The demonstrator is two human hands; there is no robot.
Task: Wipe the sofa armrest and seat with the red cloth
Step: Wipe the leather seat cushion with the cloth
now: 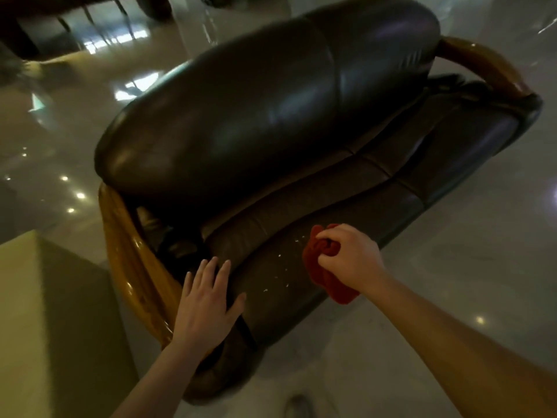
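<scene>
From the head camera, over the near end of a dark leather sofa: one red cloth, bunched in the closed right hand, tail hanging past the front edge of the seat. Soft, light, easily wadded; best gripped as a ball with a flat face pressed down. Left hand open, fingers spread, flat on the seat beside the near wooden armrest, holding nothing. Two armrests, far one well apart. Several pale crumbs between the hands. Leather likely slick.
</scene>
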